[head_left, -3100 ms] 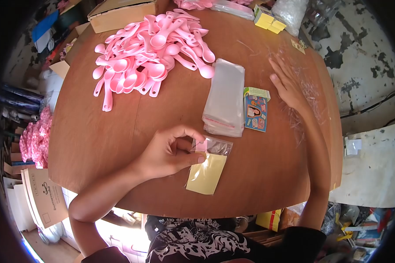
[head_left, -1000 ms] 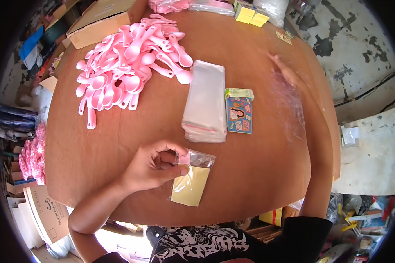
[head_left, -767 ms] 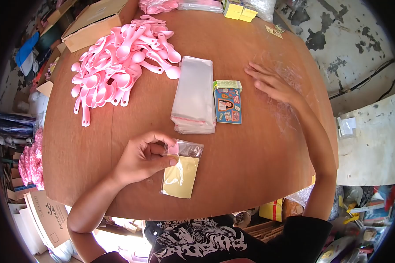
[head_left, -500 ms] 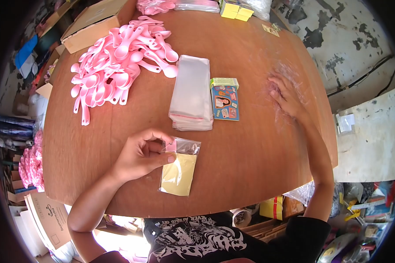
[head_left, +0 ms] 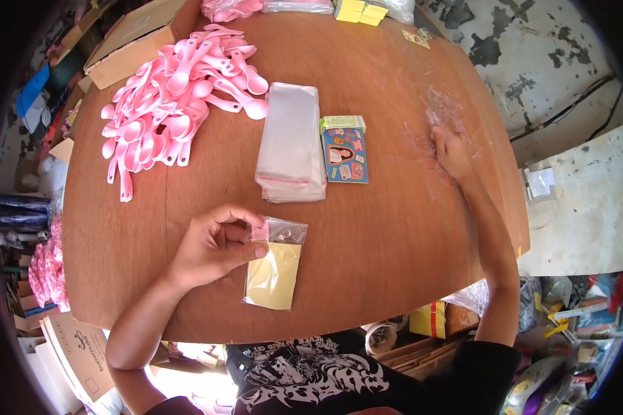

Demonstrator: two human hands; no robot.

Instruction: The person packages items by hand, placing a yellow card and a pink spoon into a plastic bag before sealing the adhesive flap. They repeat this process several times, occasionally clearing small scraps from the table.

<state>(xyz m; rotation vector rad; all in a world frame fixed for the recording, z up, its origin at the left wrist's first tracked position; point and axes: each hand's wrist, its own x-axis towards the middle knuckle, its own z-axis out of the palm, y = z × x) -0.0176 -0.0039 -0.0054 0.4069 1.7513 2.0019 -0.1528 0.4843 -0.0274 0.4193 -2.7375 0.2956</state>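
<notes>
The left grip [head_left: 214,245] pinched the upper left corner of a clear plastic bag [head_left: 275,273] between thumb and finger; the bag reached down and right from it, a smooth yellow card [head_left: 275,287] inside. The right grip [head_left: 453,153] was curled at wispy plastic scraps [head_left: 444,107] on the bench [head_left: 381,256]; whether it pinched any could not be told. A carton [head_left: 79,360] seemed to read "bumimulia"; the blue card's [head_left: 346,158] print was too small. Glossy pink spoons [head_left: 166,104] lay heaped beyond.
</notes>
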